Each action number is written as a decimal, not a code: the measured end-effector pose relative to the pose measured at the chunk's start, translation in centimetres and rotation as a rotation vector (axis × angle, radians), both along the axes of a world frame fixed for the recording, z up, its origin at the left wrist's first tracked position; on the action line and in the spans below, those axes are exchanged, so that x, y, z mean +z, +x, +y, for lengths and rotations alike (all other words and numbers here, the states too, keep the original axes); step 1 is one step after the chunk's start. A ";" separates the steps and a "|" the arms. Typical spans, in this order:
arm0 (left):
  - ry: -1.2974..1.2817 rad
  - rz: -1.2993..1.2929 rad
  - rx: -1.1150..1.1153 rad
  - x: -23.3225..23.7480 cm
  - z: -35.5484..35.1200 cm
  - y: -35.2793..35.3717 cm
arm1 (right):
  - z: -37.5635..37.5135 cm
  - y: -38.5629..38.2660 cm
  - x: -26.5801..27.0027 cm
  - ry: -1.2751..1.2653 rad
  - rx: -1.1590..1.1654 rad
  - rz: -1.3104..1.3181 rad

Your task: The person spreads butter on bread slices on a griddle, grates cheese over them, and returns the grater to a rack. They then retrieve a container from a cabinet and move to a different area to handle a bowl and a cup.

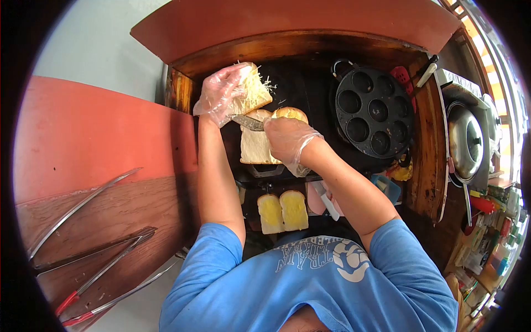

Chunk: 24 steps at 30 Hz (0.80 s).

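Note:
My left hand (221,91), in a clear plastic glove, grips a bread slice (259,98) covered with shredded pale cheese, at the back left of the dark griddle (296,88). My right hand (287,138), also gloved, is closed around a tool with a flat metal blade, which looks like a spatula (247,122). Its blade points left, its tip close to my left hand and the slice's lower edge. Beneath my right hand lie more bread slices (255,146), partly hidden by it. A browned, round-topped slice (291,114) shows just behind. Cheese shreds are scattered on the griddle.
Two bread slices with yellow spread (271,213) lie nearer my body, beside a white-handled knife (326,202). Right of the griddle sits a black pan with round wells (378,110). Wooden walls and a red panel (298,19) surround the griddle. Tongs (99,249) lie at left.

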State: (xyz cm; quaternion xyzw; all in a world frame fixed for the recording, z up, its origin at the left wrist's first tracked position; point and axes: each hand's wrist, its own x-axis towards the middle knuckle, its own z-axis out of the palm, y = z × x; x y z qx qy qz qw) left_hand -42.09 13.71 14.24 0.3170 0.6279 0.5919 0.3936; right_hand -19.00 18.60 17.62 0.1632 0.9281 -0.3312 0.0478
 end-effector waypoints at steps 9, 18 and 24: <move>0.122 0.032 0.224 -1.5 3.3 -1.8 | 0.1 0.2 0.4 0.021 0.018 -0.005; 0.153 0.001 0.190 -1.3 4.2 -2.9 | 0.3 0.2 0.4 0.007 -0.006 -0.047; 0.192 -0.008 0.211 -1.3 4.2 -2.6 | 0.5 0.4 1.3 -0.048 -0.025 -0.103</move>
